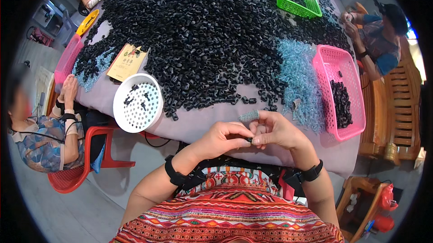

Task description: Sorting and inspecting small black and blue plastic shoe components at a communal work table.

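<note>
Close to the table's front edge, my left hand and my right hand meet, thumbs and fingers pinching. Between the fingertips sits a small black piece, mostly covered, so its exact shape does not show. A grey-green knitted finger cover is on an outstretched finger of my right hand. Just beyond my hands begins a big heap of small black plastic pieces, hollow and ring-like. Small clear bluish pieces lie in a heap to the right of it.
A white perforated bowl with a few black pieces stands left; a pink basket holding black pieces stands right. Farther off are a green basket and a yellow booklet. People sit at the left, far left and right. A red chair stands left.
</note>
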The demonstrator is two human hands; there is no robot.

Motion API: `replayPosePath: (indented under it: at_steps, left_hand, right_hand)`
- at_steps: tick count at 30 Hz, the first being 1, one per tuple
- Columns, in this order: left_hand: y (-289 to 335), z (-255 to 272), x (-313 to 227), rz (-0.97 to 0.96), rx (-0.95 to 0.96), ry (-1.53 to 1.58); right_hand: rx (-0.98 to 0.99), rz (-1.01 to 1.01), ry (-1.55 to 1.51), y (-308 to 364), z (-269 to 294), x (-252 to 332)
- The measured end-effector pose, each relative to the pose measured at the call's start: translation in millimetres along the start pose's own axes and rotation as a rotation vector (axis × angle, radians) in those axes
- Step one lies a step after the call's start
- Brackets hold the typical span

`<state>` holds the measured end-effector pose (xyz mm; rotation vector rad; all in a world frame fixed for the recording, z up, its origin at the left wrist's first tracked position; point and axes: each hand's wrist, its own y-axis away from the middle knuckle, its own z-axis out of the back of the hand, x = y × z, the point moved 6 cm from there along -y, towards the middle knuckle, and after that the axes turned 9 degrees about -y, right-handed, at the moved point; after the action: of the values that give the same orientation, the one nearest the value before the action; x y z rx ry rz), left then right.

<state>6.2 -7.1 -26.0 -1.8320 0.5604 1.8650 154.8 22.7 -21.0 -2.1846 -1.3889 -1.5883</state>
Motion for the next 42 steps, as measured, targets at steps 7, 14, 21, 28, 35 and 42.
replayPosePath:
  at_steps: [7,14,21,28,35,42]
  left_hand:
    - [5.9,14.5,-3.2,0.048,-0.069,0.079]
    - [15.3,24.9,-10.1,-0.021,-0.143,-0.072]
    - [19.2,24.6,1.6,0.104,-0.184,0.084]
    - [20.5,36.0,15.6,0.232,-0.308,0.16]
    - [18.8,43.8,22.3,0.215,-0.37,0.138]
    - [10.0,40.5,17.5,0.243,-0.365,0.132]
  right_hand:
    - [-0.017,0.147,0.278,-18.2,-5.8,17.6]
    - [0.039,0.096,0.306,-35.7,-13.8,22.9]
    - [-0.294,0.369,0.563,-40.9,-6.9,60.3]
    - [-0.471,0.568,1.211,-70.1,-13.9,64.6]
    - [-0.465,0.551,1.342,-74.5,-15.5,57.1]
    - [-0.49,0.597,1.467,-65.8,-13.7,57.7]
